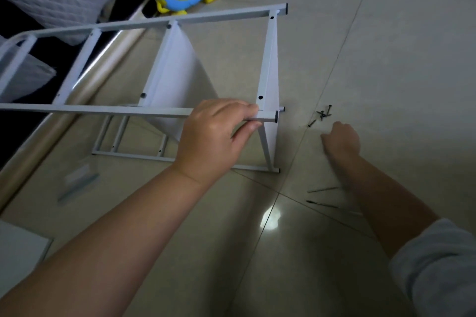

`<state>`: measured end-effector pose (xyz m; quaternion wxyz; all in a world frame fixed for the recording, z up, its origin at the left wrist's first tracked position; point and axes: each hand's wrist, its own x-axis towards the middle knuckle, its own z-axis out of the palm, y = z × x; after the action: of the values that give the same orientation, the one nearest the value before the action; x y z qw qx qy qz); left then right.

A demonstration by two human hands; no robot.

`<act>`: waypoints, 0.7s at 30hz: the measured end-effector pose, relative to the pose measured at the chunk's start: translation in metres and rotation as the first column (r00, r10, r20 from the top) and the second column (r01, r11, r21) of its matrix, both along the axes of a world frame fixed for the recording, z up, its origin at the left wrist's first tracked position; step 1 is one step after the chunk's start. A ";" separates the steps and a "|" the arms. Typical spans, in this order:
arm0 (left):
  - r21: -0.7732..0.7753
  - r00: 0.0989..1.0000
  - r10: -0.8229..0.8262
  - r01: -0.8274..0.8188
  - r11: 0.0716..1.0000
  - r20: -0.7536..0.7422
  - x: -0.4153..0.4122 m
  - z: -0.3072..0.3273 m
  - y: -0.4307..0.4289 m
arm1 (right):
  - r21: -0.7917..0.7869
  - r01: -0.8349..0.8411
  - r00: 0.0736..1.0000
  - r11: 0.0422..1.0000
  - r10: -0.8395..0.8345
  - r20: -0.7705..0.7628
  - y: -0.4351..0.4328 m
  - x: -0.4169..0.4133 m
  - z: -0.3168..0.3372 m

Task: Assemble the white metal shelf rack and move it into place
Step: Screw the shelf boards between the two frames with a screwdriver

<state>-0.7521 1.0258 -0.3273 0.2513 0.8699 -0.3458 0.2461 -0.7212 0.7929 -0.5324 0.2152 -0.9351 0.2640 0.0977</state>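
Currently the rack point(164, 77) lies on its side on the tiled floor point(386, 46), partly built: two long side frames are joined by white shelf panels, with dark screw heads showing at several joints. The left hand point(216, 136) is closed around the near side rail close to its end, steadying the frame. The right hand point(340, 140) is low over the floor just beside a small cluster of loose dark screws point(323, 114); it is blurred, so whether its fingers hold anything cannot be told. Two thin rod-like tools point(322, 197) lie on the floor nearer the person, their type unclear.

Judgement: the step in hand is fastening a shelf to the side frame, and the assembly is well short of being stood up and moved. The next move calls for picking up one screw, then aligning it with an open hole at the rail end while the left hand keeps the frame from shifting.
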 end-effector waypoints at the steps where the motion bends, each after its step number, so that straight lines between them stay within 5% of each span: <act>1: 0.002 1.000 0.003 -0.003 1.000 -0.002 0.000 0.000 0.000 | 0.000 -0.010 1.000 1.000 0.010 0.000 0.000 0.001 0.001; 12: -0.053 0.991 0.063 -0.070 0.996 -0.121 -0.004 0.007 -0.005 | -0.031 -0.196 0.980 0.980 0.196 -0.029 0.007 -0.022 0.015; 17: -0.090 0.940 0.108 -0.144 0.985 -0.325 -0.006 0.013 -0.007 | 0.098 -0.281 0.925 0.955 0.243 0.292 0.010 -0.016 0.077; 21: -0.081 0.931 0.096 -0.133 0.988 -0.353 -0.006 0.016 -0.009 | 0.440 -0.251 0.875 0.862 0.007 0.484 0.019 -0.013 0.152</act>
<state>-0.7577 1.0167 -0.3118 0.3385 0.9041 -0.2312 0.1205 -0.7342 0.8122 -0.3808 0.4948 -0.8610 0.1057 -0.0518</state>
